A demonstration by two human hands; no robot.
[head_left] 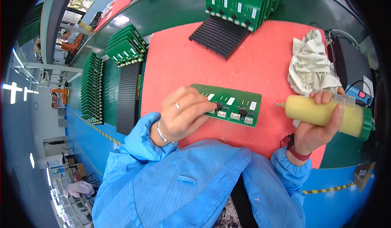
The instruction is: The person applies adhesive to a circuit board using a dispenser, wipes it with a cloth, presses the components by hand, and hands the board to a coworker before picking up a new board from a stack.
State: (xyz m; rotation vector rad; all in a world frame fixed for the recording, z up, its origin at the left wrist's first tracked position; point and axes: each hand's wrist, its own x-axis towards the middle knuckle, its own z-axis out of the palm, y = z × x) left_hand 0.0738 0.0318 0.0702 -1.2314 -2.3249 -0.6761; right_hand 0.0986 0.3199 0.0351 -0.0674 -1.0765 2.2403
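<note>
A green circuit board (240,99) with white labels, white connectors and small round black parts is in front of me, over the red mat. My left hand (183,109) is closed at the board's left part, its fingertips pinched at a small dark part near the front edge; the fingers hide exactly what they grip. In my right hand (319,126) is a squeeze bottle (303,108) of yellowish contents, lying sideways with its fingers wrapped round it. The bottle's thin nozzle points left at the board, a short gap from its right edge. Its green cap faces right.
The red mat (171,65) covers the bench. Behind, several upright boards (234,4) stand by a black slotted rack (220,36). More boards (91,89) and another rack (128,97) line the left. A crumpled cloth (311,65) and a blue device (360,94) are at right.
</note>
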